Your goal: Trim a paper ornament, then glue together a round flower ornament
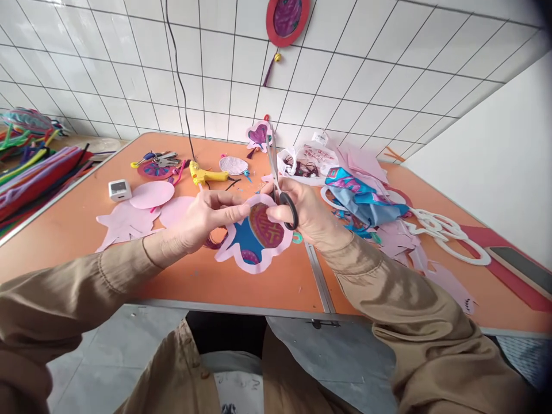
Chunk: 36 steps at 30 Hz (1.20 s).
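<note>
My left hand [202, 218] pinches the upper left edge of a pink paper cutout [254, 238] with a blue fabric patch and a dark red round emblem. The cutout hangs just above the orange table [77, 230] in front of me. My right hand [308, 215] grips black-handled scissors [276, 172], blades closed and pointing up and away, while its fingertips also touch the cutout's top edge.
A yellow glue gun [207, 174], a small white box [119, 189], pink paper shapes [129, 218] and keys [161, 159] lie to the left. Blue fabric [362, 198], white rings [448, 236] and pink scraps sit at right. Coloured pipe cleaners [30, 172] fill the far left. A red ornament [287, 20] hangs on the tiled wall.
</note>
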Each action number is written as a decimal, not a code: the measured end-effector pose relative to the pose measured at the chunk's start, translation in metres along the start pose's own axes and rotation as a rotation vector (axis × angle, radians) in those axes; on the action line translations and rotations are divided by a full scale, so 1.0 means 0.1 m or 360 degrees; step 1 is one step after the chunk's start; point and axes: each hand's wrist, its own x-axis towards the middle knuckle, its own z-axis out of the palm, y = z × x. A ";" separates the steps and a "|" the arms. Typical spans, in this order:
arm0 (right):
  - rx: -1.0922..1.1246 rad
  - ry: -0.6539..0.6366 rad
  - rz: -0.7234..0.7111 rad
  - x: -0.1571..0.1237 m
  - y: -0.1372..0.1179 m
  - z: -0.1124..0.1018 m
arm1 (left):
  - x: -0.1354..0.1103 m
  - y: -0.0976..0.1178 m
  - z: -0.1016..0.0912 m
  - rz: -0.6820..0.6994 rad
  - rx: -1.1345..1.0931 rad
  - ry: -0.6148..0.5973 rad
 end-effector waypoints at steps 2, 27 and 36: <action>-0.0036 -0.0065 0.0039 -0.03 0.01 0.05 | -0.02 -0.03 0.00 -0.0051 0.0060 0.0034; 0.0016 -0.0002 0.0078 -0.24 0.41 0.06 | -0.03 -0.36 -0.03 -0.0301 0.0140 0.0137; -0.0001 -0.0235 0.0066 -0.27 0.39 0.05 | -0.06 -0.34 -0.01 -0.0331 0.0056 0.0178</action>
